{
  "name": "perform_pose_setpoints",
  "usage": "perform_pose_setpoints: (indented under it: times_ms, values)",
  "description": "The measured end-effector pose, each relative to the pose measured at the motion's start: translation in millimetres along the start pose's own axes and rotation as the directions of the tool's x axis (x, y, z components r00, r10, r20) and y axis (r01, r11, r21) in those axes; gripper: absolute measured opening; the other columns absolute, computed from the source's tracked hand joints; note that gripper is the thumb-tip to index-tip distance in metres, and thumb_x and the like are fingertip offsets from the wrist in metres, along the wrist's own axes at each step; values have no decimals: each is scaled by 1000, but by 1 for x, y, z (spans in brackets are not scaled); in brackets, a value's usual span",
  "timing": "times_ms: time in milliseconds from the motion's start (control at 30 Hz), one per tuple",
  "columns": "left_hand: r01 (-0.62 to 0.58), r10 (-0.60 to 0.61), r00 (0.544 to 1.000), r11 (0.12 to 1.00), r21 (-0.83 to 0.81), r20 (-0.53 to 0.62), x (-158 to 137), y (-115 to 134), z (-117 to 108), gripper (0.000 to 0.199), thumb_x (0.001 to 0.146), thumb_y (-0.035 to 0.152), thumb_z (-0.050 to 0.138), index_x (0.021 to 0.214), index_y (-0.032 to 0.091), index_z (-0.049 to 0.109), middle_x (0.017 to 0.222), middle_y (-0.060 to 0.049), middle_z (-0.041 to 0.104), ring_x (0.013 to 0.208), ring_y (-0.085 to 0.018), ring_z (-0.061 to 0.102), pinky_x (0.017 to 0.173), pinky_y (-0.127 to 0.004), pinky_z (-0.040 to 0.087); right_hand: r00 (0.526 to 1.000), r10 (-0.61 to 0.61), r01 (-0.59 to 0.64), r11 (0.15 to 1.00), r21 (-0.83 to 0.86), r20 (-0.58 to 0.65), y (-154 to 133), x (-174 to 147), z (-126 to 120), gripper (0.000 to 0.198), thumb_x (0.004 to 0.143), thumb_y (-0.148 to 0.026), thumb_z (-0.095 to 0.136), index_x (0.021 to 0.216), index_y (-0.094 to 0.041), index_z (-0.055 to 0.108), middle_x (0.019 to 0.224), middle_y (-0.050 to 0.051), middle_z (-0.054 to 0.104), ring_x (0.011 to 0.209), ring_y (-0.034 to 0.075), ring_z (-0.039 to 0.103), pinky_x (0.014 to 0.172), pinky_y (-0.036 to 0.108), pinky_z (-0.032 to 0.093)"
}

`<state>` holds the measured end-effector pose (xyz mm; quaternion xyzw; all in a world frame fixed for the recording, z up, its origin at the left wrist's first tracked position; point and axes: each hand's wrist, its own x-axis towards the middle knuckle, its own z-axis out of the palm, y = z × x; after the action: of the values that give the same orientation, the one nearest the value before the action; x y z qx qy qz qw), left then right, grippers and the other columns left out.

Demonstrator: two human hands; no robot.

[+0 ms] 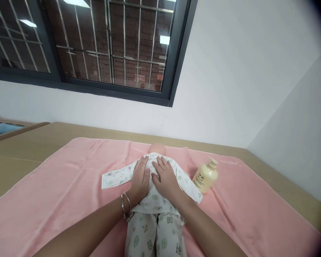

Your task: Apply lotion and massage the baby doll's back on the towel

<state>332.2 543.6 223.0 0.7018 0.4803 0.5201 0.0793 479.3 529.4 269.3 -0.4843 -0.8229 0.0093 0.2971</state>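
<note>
A baby doll (156,203) in white printed pajamas lies on a pink blanket (77,192), its head at the far end and its sleeves spread to both sides. My left hand (141,177) rests flat on the left of the doll's upper body, fingers stretched toward the head. On the right of the upper body lies my right hand (166,178), its fingers spread. Both palms touch the cloth, and neither hand grips anything. Silver bangles (126,205) circle my left wrist. Beside the doll's right-hand sleeve stands a pale yellow pump bottle (206,175).
The blanket covers a wooden table (69,130) set against a white wall (216,89). A dark-framed window (117,85) with metal bars is above the far edge. A wooden rail (21,132) runs along the far left, with something blue behind it.
</note>
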Motion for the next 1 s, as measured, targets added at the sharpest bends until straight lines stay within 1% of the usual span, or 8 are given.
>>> perform_pose_setpoints:
  times_ms: [67, 233, 367, 533, 633, 833, 933, 1000]
  values:
    - [4, -4, 1000, 1000, 7, 8, 0, -1, 0, 48, 99, 35, 23, 139, 17, 40, 146, -11, 42, 138, -22, 33, 115, -48, 25, 999, 13, -13, 1000, 9, 33, 0, 0, 1, 46, 92, -28, 42, 135, -16, 50, 149, 10, 35, 141, 26, 24, 116, 48, 15]
    - [-19, 19, 1000, 1000, 7, 18, 1, -1, -1, 47, 99, 34, 25, 139, 15, 40, 146, -11, 42, 138, -21, 32, 116, -47, 24, 1000, 12, -12, 1000, -3, -25, -2, 0, -2, 48, 93, -27, 41, 139, -14, 46, 151, 9, 31, 142, 23, 20, 117, 44, 12]
    - [4, -4, 1000, 1000, 10, 25, 3, 1, -3, 46, 99, 33, 26, 138, 16, 42, 145, -11, 43, 138, -22, 33, 116, -49, 25, 996, -32, 32, 999, -3, 85, -2, 0, -1, 45, 96, -31, 37, 138, -19, 47, 149, 6, 37, 142, 23, 23, 116, 46, 13]
    - [-6, 5, 999, 1000, 29, 41, 6, 3, -5, 45, 98, 34, 29, 138, 18, 43, 144, -11, 45, 137, -23, 35, 114, -51, 28, 992, 1, -8, 999, 50, 124, -4, 5, -15, 47, 92, -28, 44, 138, -18, 47, 150, 9, 33, 141, 23, 25, 115, 45, 16]
    - [-19, 17, 998, 999, 45, 56, 8, 1, -5, 44, 97, 35, 34, 136, 19, 46, 143, -11, 46, 136, -24, 37, 113, -51, 30, 996, 19, -26, 997, 78, 84, -10, 9, -44, 49, 91, -28, 44, 140, -17, 45, 152, 11, 29, 141, 22, 23, 116, 44, 16]
    - [-13, 10, 997, 998, 54, 71, 16, 3, -10, 43, 94, 39, 40, 131, 19, 50, 141, -11, 47, 136, -26, 37, 113, -52, 29, 992, 125, -126, 991, 50, 13, -9, -9, -127, 52, 95, -37, 37, 143, -16, 41, 151, 11, 31, 141, 23, 24, 114, 41, 21]
    - [-16, 13, 996, 999, 40, 92, 21, 23, -9, 43, 93, 41, 42, 128, 19, 54, 143, -11, 46, 138, -27, 32, 115, -54, 23, 980, 176, -180, 983, 39, 96, 4, -27, -161, 56, 95, -45, 37, 146, -22, 36, 150, 7, 34, 141, 26, 25, 111, 43, 28]
    - [26, -14, 988, 997, -73, 154, 27, 48, -3, 42, 93, 43, 40, 125, 20, 56, 141, -9, 49, 137, -26, 34, 116, -51, 23, 964, 216, -218, 976, -1, 157, 14, -36, -177, 59, 94, -47, 40, 147, -22, 33, 151, 6, 31, 141, 27, 23, 110, 44, 28]
